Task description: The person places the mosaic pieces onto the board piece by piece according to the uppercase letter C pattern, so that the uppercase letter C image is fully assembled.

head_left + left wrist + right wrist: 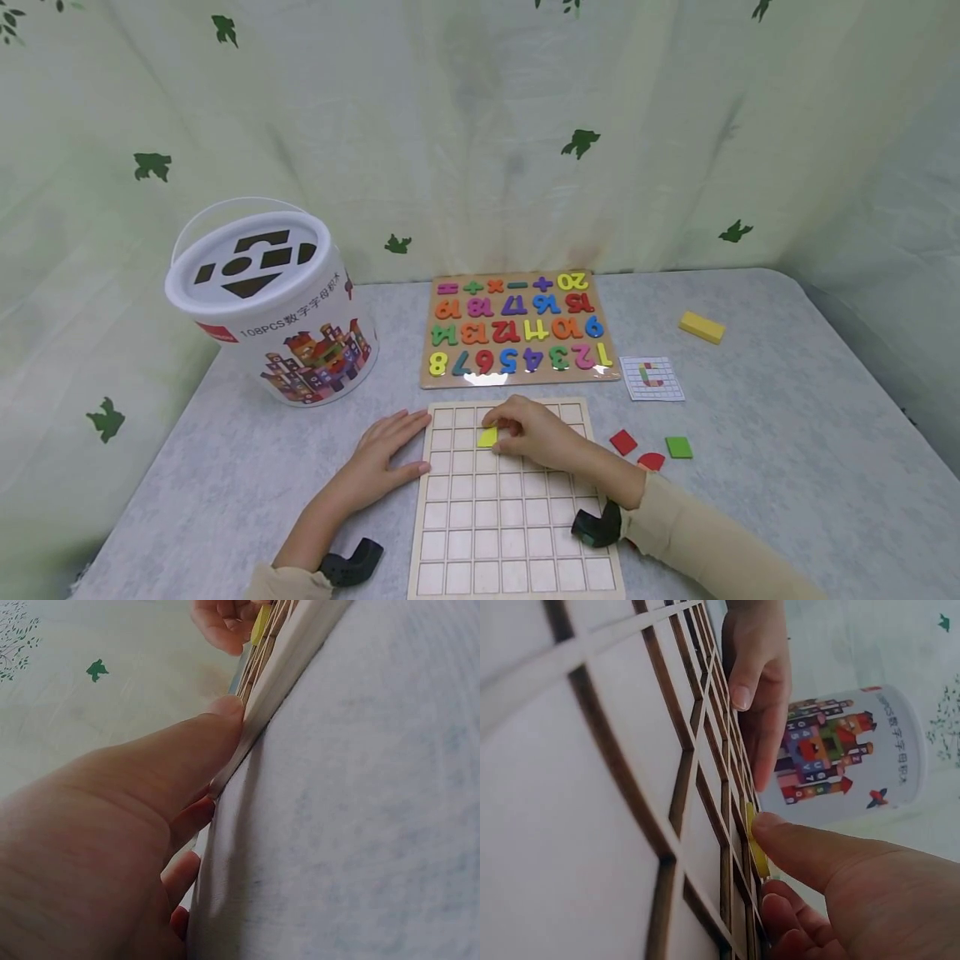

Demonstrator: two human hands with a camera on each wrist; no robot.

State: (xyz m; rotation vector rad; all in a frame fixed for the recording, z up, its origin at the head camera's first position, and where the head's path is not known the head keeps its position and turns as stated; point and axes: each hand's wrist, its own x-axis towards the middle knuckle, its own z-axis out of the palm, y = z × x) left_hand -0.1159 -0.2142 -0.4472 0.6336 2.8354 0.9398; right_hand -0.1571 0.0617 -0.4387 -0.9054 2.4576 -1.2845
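A wooden grid board (486, 544) lies flat on the table. My right hand (536, 435) is over its upper part, thumb and fingers pinching a small yellow tile (487, 437) with a seemingly rounded side. In the right wrist view the thumb presses the yellow tile (757, 844) against the grid; the fingers are partly hidden behind it. At the board's left edge rests my left hand (382, 461), fingers extended. Its thumb touches the board's rim (277, 682) in the left wrist view.
Right of the board lie a red square tile (623, 442), a red rounded tile (651, 461) and a green square tile (678, 447). Above them are a pattern card (667, 379) and a yellow block (702, 327). Behind stand a number puzzle (517, 333) and a white bucket (277, 308).
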